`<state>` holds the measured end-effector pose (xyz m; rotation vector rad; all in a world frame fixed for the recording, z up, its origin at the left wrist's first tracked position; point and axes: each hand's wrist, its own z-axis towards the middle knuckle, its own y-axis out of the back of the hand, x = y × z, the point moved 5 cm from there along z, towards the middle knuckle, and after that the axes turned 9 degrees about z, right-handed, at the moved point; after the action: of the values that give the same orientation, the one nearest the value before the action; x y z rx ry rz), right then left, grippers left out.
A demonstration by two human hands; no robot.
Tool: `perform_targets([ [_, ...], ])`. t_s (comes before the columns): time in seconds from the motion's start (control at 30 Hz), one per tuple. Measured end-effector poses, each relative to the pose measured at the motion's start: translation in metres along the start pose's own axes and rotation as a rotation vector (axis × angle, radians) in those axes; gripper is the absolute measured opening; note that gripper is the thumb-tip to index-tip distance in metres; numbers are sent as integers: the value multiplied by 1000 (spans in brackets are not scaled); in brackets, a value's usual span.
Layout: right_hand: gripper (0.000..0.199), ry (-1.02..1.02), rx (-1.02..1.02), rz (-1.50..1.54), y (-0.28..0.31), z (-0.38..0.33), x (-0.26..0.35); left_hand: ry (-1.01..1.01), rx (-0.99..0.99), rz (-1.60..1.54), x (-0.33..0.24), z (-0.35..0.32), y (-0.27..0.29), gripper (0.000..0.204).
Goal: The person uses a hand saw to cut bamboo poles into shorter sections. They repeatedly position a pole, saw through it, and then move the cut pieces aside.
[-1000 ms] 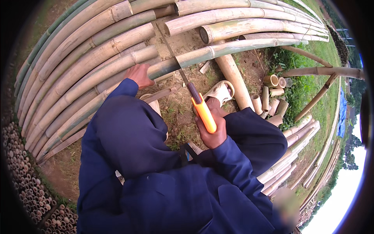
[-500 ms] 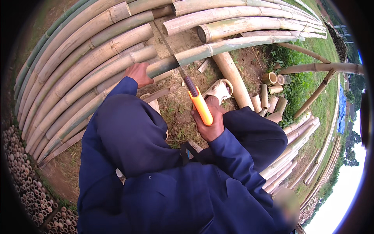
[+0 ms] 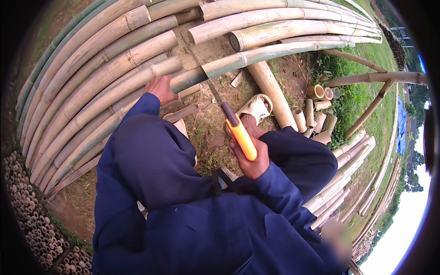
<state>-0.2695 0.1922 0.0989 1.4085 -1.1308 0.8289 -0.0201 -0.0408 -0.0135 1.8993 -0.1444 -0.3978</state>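
Note:
My right hand [image 3: 255, 160] is closed around the orange handle of a handsaw [image 3: 243, 139]. The saw's thin blade runs away from me and crosses a long greenish bamboo pole [image 3: 229, 64], sitting in a cut in it. My left hand [image 3: 160, 90] grips the same pole just left of the blade, with its fingers bent over the pole and partly hidden. Pale sawdust lies on the ground under the far end of the blade. A foot in a cream clog [image 3: 257, 109] stands right of the saw, beside a thick bamboo support [image 3: 273, 94].
Several more bamboo poles [image 3: 105, 55] lie side by side at the left and far side. Short bamboo offcuts [image 3: 310, 114] lie at the right near a bamboo frame [image 3: 376, 80]. Stacked cut bamboo [image 3: 34, 215] stands at the lower left. A blue tarp [image 3: 401, 126] shows far right.
My right hand has drawn the saw back toward me and slightly right, its blade still crossing the pole. My left hand stays in place on the pole.

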Motion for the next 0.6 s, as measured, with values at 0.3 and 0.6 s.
perform_targets([
  [0.3, 12, -4, 1, -24, 7, -23, 8, 1, 50, 8, 0, 0, -6, 66],
  [0.6, 31, -47, 42, -109, 50, -114, 17, 37, 60, 3, 8, -3, -8, 64],
])
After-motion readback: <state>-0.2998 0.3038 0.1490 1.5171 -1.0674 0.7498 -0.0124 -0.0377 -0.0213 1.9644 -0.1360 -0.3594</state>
